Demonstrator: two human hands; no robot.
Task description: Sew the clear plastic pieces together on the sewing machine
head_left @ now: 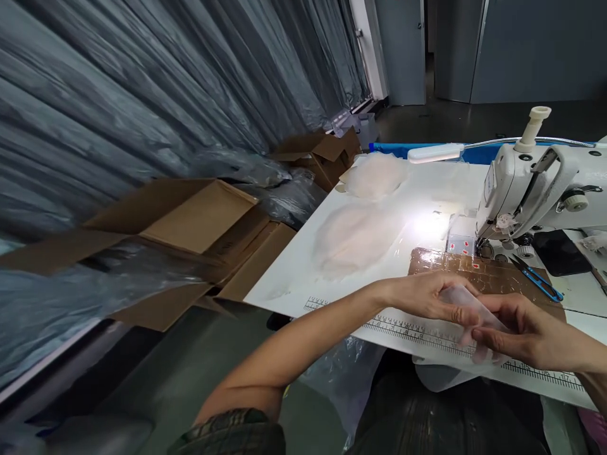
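Both of my hands hold one thin translucent fabric piece [467,302] just above the near edge of the white sewing table [294,278]. My left hand [427,296] pinches its left end. My right hand [516,328] grips its right end with thumb on top. A printed ruler strip [408,328] runs along the table edge under my hands. A brown taped patch [478,272] lies just beyond them. The white sewing machine [535,183] stands at the right.
Two stacks of pale translucent fabric pieces [355,237] [374,175] lie on the table's left part. Blue snips [538,278] rest by the machine. Open cardboard boxes [190,221] sit on the floor left, against grey plastic sheeting [142,82]. A lamp [434,153] shines on the table.
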